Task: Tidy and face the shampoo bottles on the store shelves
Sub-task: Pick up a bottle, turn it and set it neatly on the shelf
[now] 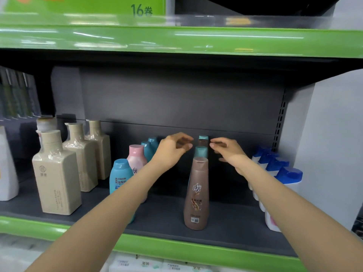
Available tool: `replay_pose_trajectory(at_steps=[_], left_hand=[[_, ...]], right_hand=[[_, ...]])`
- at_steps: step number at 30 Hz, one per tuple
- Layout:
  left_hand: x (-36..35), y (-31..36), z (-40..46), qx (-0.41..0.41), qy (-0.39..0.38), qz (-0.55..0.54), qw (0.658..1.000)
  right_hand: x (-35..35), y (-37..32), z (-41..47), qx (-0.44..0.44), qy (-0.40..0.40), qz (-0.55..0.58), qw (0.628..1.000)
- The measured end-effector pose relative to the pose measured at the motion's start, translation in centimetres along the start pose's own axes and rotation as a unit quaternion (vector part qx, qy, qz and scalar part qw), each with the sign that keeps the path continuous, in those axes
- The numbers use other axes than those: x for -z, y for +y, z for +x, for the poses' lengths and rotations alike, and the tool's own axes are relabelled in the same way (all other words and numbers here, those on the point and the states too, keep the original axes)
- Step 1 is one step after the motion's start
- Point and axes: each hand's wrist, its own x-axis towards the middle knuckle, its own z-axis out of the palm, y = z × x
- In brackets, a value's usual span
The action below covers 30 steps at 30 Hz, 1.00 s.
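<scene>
A brown shampoo bottle (196,193) stands upright near the front of the dark shelf (167,216). It heads a row of three: behind it a teal-capped bottle (201,151), then a rear bottle with a teal cap (203,139). My left hand (172,151) and my right hand (227,152) reach deep into the shelf on either side of the rear bottle. The fingers of both are bent toward it, and a small gap shows on each side. Neither hand holds anything.
Beige square bottles (57,173) stand at the left. A blue bottle (119,175), a pink one (136,156) and teal caps (149,146) are partly hidden by my left arm. White blue-capped bottles (288,173) line the right. A green upper shelf (176,40) hangs overhead.
</scene>
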Motion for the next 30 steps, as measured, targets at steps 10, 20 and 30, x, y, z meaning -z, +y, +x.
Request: replay_pose_trajectory(at_steps=[10,20,30], left_hand=[[-1.9,-1.5,3.2,0.008,-0.092,-0.001,0.996],[-2.1,-1.7,3.0,0.018,-0.075,0.003,0.997],[-1.1,0.2,1.8,0.052,-0.021,0.018,0.998]], right_hand=[[-1.5,1.3,4.4,-0.008,-0.036,-0.019,0.999],[-1.2,1.6,2.6,-0.013,0.011,0.088,0.996],[2.8,-1.5,-1.8,0.017,0.123,0.006,0.992]])
